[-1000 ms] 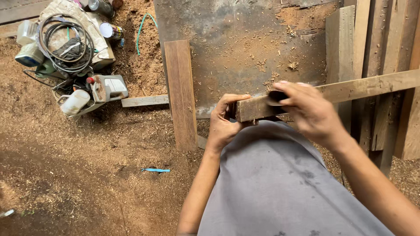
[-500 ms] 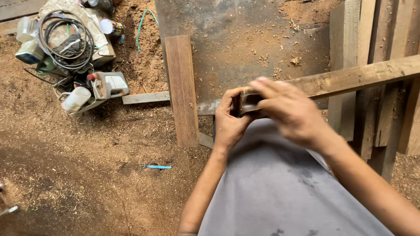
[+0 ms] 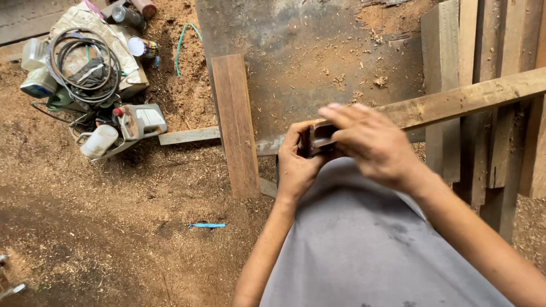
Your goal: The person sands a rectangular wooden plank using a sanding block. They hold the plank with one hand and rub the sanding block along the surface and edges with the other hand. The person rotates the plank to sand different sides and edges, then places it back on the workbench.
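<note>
Both hands gripped the near end of a long wooden batten (image 3: 455,101), which ran off to the far right over a metal-topped table (image 3: 307,51). The left hand (image 3: 298,165) wrapped the dark end from the left, fingers curled shut on it; the right hand (image 3: 372,145) lay over the top, fingers pressed down across it. The likeliest trouble seemed to be the long unsupported end swinging into the stacked planks (image 3: 495,85) at the right, or rough sawn edges giving splinters to bare skin. Loose sawdust (image 3: 114,216) on the floor could have let a foot slide. The batten looked rough-sawn, pale and square-edged. A smooth reddish board (image 3: 236,122) lay flat to the left, with coiled black cable (image 3: 85,65) and cans further left.
</note>
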